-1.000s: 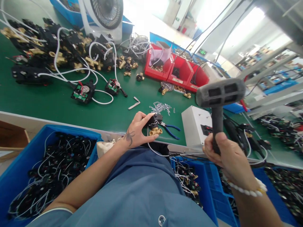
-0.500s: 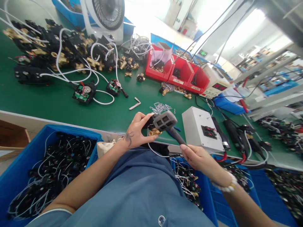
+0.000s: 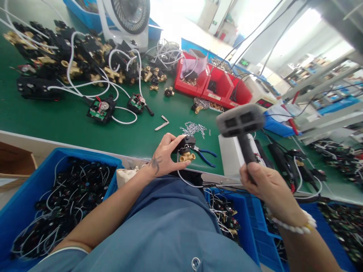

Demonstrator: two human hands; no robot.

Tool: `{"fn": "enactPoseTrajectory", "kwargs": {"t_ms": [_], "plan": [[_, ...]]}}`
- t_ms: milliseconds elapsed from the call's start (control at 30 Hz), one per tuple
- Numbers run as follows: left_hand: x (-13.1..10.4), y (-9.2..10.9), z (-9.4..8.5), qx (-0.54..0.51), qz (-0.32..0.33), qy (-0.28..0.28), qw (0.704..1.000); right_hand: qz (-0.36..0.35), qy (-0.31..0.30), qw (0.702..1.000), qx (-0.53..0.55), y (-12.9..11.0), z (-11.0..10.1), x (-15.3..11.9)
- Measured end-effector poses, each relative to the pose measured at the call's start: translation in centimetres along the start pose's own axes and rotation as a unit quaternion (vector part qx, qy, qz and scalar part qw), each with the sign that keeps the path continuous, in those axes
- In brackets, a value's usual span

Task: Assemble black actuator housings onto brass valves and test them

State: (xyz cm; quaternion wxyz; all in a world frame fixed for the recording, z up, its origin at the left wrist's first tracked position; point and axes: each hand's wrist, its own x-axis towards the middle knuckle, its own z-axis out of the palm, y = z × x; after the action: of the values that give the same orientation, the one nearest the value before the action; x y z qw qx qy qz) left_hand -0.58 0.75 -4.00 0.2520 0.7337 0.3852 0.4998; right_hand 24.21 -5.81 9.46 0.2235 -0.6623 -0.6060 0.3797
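Observation:
My left hand (image 3: 167, 155) is closed around a black valve actuator (image 3: 187, 141) with a brass valve body (image 3: 187, 156), at the front edge of the green bench. A white cable runs down from this unit. My right hand (image 3: 266, 185) grips the handle of a grey hammer (image 3: 241, 121), its head raised above a white box (image 3: 231, 151) and apart from the valve. Blue-handled pliers (image 3: 208, 156) lie just right of the valve. Behind it is a small heap of metal clips (image 3: 193, 129), with an L-shaped metal piece (image 3: 162, 124) to the left.
Valves and open circuit units (image 3: 100, 109) with white cables crowd the bench's left. A fan (image 3: 124, 22) stands behind them. Red bins (image 3: 215, 85) line the back. Below the bench edge, blue crates (image 3: 65, 151) hold more black units.
My right hand has lifted the hammer up and to the right, away from the valve. The pliers and brass body now show fully. My left hand has barely moved.

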Motion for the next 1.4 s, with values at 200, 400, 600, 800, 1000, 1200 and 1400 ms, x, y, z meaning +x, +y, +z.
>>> {"fn": "enactPoseTrajectory", "kwargs": {"t_ms": [200,400,600,800,1000,1200,1400], "plan": [[0.0,0.0,0.0,-0.007,-0.016,-0.002,1.0,0.048,-0.108,0.99,-0.077,0.1,1.0,0.6],[-0.1,0.2,0.1,-0.008,-0.027,0.005,1.0,-0.032,-0.062,0.996,0.049,-4.6,2.1,4.4],[-0.1,0.1,0.0,-0.017,-0.041,-0.008,0.999,-0.023,-0.027,0.986,0.161,-9.3,8.2,14.4],[-0.2,-0.2,0.1,-0.033,-0.033,0.0,0.999,-0.049,-0.051,0.983,0.171,-9.9,11.5,19.5],[-0.5,0.4,0.1,-0.039,-0.029,0.018,0.999,-0.171,-0.085,0.978,0.086,-6.9,8.0,15.4],[-0.9,3.0,-1.3,0.038,0.013,0.032,0.999,-0.348,-0.016,0.934,-0.083,-4.0,4.9,7.4],[-0.5,5.5,-2.7,0.124,0.082,0.045,0.988,-0.436,0.069,0.885,-0.146,-3.5,5.7,3.6]]}}
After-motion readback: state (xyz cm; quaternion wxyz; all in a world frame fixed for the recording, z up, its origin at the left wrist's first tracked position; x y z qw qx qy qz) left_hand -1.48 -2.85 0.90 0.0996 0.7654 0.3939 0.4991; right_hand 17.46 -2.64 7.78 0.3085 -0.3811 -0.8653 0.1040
